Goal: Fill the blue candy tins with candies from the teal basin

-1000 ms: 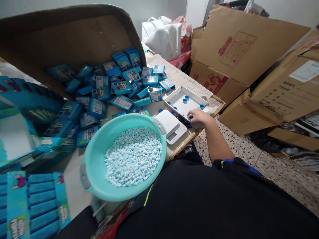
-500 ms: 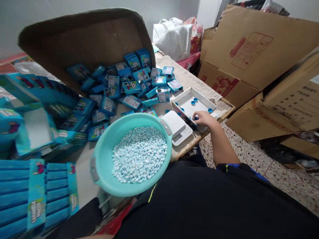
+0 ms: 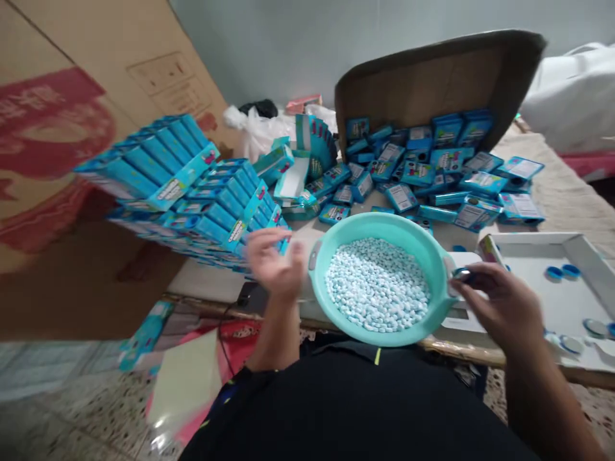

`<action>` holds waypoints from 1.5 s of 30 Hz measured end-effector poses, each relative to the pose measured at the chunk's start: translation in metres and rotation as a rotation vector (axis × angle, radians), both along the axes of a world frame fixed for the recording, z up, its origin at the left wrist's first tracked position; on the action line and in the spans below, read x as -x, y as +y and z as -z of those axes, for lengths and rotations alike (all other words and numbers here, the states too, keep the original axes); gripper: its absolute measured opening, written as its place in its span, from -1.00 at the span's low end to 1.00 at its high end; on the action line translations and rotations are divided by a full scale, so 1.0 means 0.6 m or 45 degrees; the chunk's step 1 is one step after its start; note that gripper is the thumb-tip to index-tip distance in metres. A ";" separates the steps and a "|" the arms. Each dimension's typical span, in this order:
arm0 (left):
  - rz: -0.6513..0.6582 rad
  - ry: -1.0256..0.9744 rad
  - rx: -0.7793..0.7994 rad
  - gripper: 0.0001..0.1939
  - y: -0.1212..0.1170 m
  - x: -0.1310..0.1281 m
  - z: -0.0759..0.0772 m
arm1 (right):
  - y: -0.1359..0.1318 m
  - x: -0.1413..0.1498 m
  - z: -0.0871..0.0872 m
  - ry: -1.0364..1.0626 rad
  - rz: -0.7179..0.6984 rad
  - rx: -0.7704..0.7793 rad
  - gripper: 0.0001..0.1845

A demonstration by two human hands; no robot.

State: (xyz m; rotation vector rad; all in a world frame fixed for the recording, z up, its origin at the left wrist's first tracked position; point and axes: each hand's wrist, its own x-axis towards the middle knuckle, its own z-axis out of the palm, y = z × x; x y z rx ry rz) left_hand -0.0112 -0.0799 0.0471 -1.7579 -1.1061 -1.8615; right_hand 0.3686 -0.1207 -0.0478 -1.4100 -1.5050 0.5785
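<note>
A turquoise basin (image 3: 319,282) stands before me, with many small pale blue and white candies (image 3: 377,285) in it. My right hand (image 3: 504,304) is at the basin's right handle, thumb and fingers pinching a small round cap (image 3: 462,274) with a shiny, dark face. Left of the basin, my left hand (image 3: 276,266) is raised, blurred by motion, with thumb and fingers apart and nothing visible in it. A white kitchen scale (image 3: 464,319) lies partly hidden under my right hand. On the right, a shallow white box (image 3: 542,246) holds several blue caps (image 3: 571,271).
Stacked blue display cartons (image 3: 192,192) rise at the left by a large cardboard box (image 3: 115,128). Small blue packets (image 3: 418,173) lie heaped behind the basin, against an upright brown cardboard piece (image 3: 423,83). A white bag (image 3: 571,102) stands at the far right.
The view has swung left. My right hand has left the white box and come to the basin's right side with a small round cap. My left hand has come into view.
</note>
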 end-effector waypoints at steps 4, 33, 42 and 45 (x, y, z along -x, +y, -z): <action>0.917 0.597 0.761 -0.67 -0.018 -0.127 0.060 | 0.005 0.141 -0.020 0.121 -0.460 -0.066 -0.86; -0.724 0.177 0.704 -0.89 0.023 0.259 -0.137 | 0.015 0.154 -0.007 0.203 -0.526 0.117 -0.85; -0.920 0.309 0.572 -0.87 0.045 0.258 -0.073 | 0.013 0.150 -0.017 0.183 -0.524 0.119 -0.86; -0.997 0.250 0.574 -0.88 0.048 0.250 -0.064 | 0.012 0.149 -0.017 0.160 -0.530 0.147 -0.83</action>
